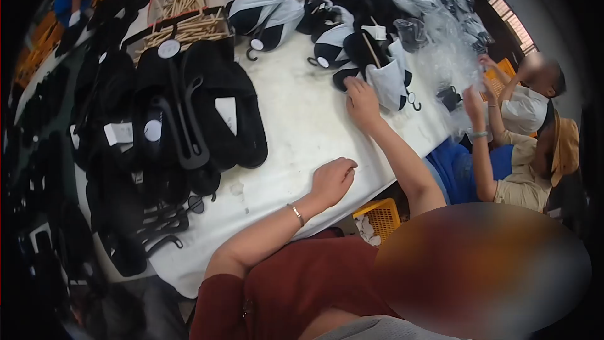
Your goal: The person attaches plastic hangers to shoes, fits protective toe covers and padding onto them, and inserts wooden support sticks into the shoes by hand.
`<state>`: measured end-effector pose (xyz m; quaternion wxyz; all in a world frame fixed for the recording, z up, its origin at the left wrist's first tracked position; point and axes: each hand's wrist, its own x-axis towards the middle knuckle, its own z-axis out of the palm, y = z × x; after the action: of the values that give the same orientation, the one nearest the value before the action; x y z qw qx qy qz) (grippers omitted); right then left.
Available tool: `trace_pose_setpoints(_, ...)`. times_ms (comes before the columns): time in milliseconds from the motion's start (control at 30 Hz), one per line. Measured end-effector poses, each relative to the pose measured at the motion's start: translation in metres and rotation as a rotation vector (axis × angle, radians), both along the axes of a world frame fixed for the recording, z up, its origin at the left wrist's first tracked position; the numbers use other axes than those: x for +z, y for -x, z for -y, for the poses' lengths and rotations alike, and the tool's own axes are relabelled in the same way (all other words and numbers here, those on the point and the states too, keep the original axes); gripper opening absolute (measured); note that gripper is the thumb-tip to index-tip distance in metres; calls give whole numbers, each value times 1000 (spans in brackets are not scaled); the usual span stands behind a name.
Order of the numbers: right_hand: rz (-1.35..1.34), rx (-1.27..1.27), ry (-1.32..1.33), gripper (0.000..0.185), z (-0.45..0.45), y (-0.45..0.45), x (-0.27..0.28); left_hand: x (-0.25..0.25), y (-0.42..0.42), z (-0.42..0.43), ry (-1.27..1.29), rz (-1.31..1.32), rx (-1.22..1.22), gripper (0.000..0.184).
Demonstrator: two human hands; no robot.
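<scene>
My right hand reaches over the white-covered table, its fingers on the edge of a black slipper. A wooden stick lies along that slipper, and white paper wraps part of the pair. A small black hanger hook sticks out beside it. My left hand, with a bracelet at the wrist, is held low over the near table edge, fingers curled and nothing visible in them. More paper-wrapped slippers with hanger hooks lie farther along the table.
Black slippers on hangers are piled at the left. Boxes of wooden sticks stand behind them. Clear plastic bags heap at the back right. Two people sit at the right, one in a tan hat. Below the edge is a yellow crate.
</scene>
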<state>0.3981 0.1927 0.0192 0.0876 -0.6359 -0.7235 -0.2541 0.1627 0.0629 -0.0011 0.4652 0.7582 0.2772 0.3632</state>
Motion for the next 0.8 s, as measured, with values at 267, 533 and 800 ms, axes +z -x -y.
trace_pose_setpoints(267,-230,-20,-314,52,-62,-53,87,7,2,-1,31,-58,-9,18)
trace_pose_setpoints(533,-227,-36,-26,72,-117,-73,130,7,2,-1,13,-48,-2,17)
trace_pose_setpoints(800,-239,-174,575,79,-151,-83,161,10,3,-3,24,-97,-36,17)
